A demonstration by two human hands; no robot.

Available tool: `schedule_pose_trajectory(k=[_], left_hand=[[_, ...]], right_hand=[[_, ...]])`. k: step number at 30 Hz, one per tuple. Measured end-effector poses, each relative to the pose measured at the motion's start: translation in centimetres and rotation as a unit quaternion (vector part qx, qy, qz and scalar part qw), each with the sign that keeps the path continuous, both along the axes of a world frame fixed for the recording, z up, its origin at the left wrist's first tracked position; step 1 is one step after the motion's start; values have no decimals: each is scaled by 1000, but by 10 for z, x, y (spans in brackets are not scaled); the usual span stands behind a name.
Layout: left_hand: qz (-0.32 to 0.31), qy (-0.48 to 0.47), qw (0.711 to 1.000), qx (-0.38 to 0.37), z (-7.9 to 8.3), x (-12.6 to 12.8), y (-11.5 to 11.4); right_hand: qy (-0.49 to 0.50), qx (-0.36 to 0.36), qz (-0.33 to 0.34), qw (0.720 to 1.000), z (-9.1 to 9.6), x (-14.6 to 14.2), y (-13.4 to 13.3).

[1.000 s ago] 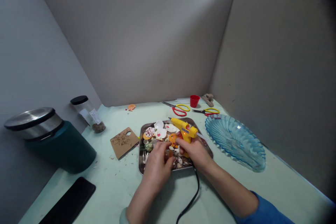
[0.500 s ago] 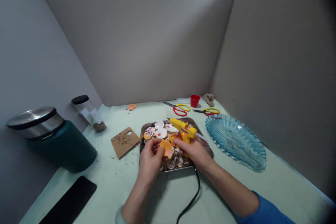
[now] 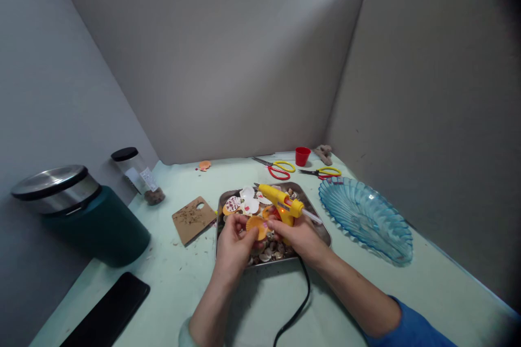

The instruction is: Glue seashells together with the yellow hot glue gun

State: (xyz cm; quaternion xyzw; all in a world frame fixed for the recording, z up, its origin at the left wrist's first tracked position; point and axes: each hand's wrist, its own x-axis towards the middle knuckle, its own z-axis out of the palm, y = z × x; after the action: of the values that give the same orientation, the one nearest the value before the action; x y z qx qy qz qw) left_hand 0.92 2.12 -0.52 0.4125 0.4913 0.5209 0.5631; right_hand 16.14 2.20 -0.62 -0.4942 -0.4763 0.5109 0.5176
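Observation:
Between finger and thumb, my left hand (image 3: pixel 236 236) grips an orange seashell (image 3: pixel 255 226) with a small pink patch near its right edge. My right hand (image 3: pixel 299 233) is closed around a yellow hot glue gun (image 3: pixel 281 200), whose nozzle points up and left; a clear glue stick pokes out of its back and a small orange light glows on its side. The right thumb and fingertip reach to the shell's right edge. Both hands are over a metal tray (image 3: pixel 328 238) of small shells and white, decorated shells (image 3: pixel 249 200).
A blue glass dish (image 3: pixel 366 222) lies to the right. Two pairs of scissors (image 3: pixel 280 169), a red cup (image 3: pixel 302 156) and driftwood (image 3: pixel 323 154) are at the back. Leftward are a brown board (image 3: pixel 193 220), a jar (image 3: pixel 140 176), a green canister (image 3: pixel 101 227) and a black phone (image 3: pixel 109 309).
The right hand has shifted slightly left, bringing its thumb to the shell's edge. The glue gun has tipped a little, its nozzle moving left. The orange shell has turned slightly in the left fingers.

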Motion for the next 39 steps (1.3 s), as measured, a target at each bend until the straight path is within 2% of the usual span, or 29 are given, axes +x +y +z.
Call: schedule_pose_trajectory(k=[5,9,15,20,23,27,31,36,39], left_hand=[[-101,70,992,28,0,0,-4],[-126,117,985,8,1,0,-7],[-69,98,993,-15,3,-1,-6],[-24,36,999,-11,6,-1,-3],[-13,15,1000,0,7,0,-1],[-10,6,1000,-4,10,0,-2],[7,6,1000,-9,11,0,-3],[48,5,999,5,7,-1,-1],[61,11,998,7,6,-1,-1]], right_hand=[[-13,18,-7,1000,-6,1,2],[-15,24,-7,1000,-7,1,1],[-36,19,-16,999,-6,3,-1],[-23,9,28,999,-8,2,-3],[-52,12,50,997,-6,3,-6],[-119,82,81,986,6,7,-13],[-180,171,113,962,16,9,-17],[-285,191,137,929,15,12,-16],[-293,195,126,928,16,12,-16]])
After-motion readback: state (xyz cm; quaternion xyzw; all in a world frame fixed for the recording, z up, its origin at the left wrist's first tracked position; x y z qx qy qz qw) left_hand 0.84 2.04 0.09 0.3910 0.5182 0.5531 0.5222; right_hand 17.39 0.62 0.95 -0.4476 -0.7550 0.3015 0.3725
